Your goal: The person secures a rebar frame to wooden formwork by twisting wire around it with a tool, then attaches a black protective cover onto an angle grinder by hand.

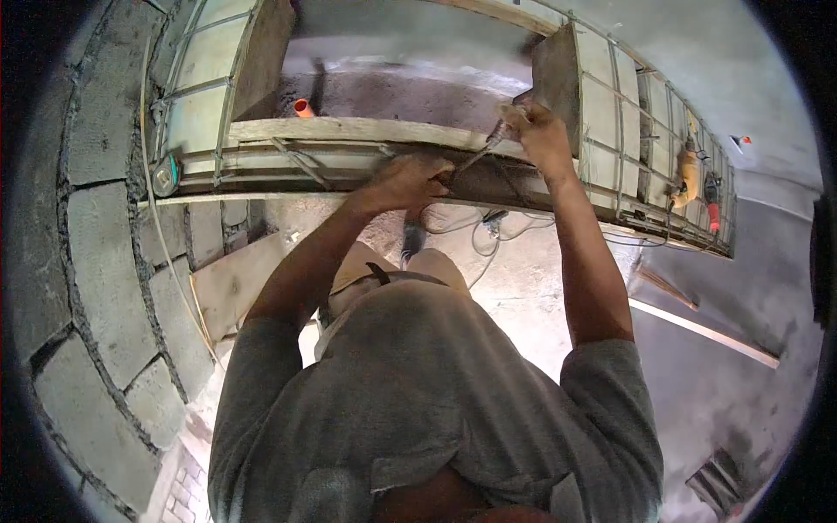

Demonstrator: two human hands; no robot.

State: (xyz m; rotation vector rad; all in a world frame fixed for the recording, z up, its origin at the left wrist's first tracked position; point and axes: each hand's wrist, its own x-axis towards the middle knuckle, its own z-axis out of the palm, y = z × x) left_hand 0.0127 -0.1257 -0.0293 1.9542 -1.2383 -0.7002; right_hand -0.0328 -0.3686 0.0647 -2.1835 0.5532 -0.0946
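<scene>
Block wall (pixel 112 270) and wooden form (pixel 558 74) are framing two bare hands working at a thin rod (pixel 472 159).
Wall is standing left of the grip; form is running under it and out both sides. Plank (pixel 323 129) is lying just beyond the left hand (pixel 408 180), steel bars (pixel 305 163) crossing the form around it, both crowding the working gap. Right hand (pixel 539 135) is gripping the rod's upper end; left is curling near its lower end, can't tell if pinching. Rod is slanting between the hands. Yellow tool (pixel 689 179) is lying well right of the grip, tape measure (pixel 166 176) sitting well left, orange pipe end (pixel 303 108) poking up beyond the plank.
</scene>
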